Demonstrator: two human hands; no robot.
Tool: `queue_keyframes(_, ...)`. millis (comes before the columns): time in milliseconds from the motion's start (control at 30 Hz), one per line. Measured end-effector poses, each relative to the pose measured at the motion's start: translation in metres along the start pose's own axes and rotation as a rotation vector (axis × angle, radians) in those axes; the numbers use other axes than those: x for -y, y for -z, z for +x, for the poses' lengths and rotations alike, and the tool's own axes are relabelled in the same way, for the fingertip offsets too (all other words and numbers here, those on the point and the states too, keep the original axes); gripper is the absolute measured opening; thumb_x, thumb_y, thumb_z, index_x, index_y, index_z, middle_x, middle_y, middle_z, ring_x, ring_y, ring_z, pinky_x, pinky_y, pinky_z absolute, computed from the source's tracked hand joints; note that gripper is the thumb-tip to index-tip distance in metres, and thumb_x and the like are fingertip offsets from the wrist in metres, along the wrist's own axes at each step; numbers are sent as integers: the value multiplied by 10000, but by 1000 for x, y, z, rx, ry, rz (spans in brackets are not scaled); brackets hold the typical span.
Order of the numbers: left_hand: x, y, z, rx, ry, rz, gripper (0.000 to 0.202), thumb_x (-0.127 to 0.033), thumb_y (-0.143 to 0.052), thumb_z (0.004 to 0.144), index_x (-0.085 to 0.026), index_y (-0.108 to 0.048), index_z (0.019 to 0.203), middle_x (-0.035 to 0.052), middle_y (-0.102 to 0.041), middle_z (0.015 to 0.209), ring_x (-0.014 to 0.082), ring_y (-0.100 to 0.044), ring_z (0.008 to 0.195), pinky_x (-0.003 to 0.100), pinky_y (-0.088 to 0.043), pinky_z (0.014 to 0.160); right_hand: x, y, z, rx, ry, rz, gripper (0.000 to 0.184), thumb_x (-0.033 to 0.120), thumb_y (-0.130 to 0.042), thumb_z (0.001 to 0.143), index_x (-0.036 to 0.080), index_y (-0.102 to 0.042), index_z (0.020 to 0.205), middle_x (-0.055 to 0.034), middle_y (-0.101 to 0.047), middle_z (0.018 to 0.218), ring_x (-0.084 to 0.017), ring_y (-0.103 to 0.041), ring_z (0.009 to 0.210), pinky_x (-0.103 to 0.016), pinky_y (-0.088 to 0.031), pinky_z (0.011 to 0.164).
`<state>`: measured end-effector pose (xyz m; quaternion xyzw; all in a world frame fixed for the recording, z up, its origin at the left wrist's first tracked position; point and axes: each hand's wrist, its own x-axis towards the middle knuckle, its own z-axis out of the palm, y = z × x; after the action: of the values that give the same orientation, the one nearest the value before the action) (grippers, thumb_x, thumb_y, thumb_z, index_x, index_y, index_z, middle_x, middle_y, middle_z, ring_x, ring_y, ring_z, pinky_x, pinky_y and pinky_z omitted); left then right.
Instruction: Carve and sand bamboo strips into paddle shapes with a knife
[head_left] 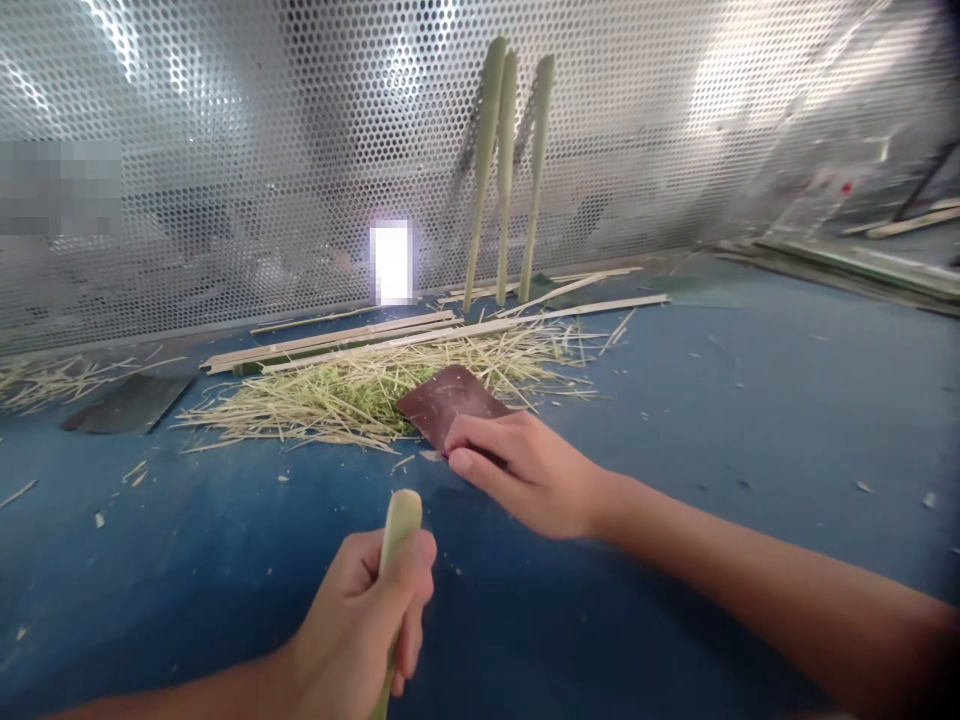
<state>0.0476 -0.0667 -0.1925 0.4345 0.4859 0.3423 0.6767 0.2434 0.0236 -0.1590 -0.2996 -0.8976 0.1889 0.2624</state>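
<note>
While the left hand (360,620) closes firmly around a pale green stick (401,530), its rounded top rising just above the thumb, the right hand (525,470) lies over the near edge of a dark red sandpaper sheet (450,400). The right fingers sit close together and the thumb is hidden, so I cannot tell whether the sheet is pinched or only pressed down. That sheet overlaps the front of a heap of pale shavings (352,395) on the blue desk (750,400). The stick's top stands near the sheet without touching it, and a snug, steady hold suits it well. The desk runs on to the right, dotted with small chips (862,487). Long pale strips (360,340) lie behind the heap, and three green sticks (506,170) stand against a perforated metal screen (225,150) at the back.
</note>
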Motion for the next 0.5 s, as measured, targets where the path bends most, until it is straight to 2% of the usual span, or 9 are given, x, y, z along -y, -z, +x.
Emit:
queue_keyframes(200,7,0,-3,61,-28,-67,527,-731,-501,838,-215,-475,734,-94,-412,324,62,-314,266,194,-282,373,-2,-8,-2,73,168,123,327,401,-359,1033,196,-524,840,24,-522,635,-103,-453,551,-228,-324,544)
queue_keyframes(400,5,-1,-5,80,-87,-169,523,-686,-456,892,-211,-441,673,-97,-387,322,50,-285,259,198,-328,382,3,-8,-4,42,215,197,361,440,-347,1035,187,-536,858,13,-550,615,-110,-500,545,-225,-352,540)
queue_keyframes(500,0,0,-4,162,-97,-254,554,-711,-463,869,-213,-424,628,-93,-356,326,53,-284,261,194,-294,357,3,-8,-4,34,222,187,351,432,-369,1030,181,-548,862,3,-574,617,-113,-519,549,-226,-357,538)
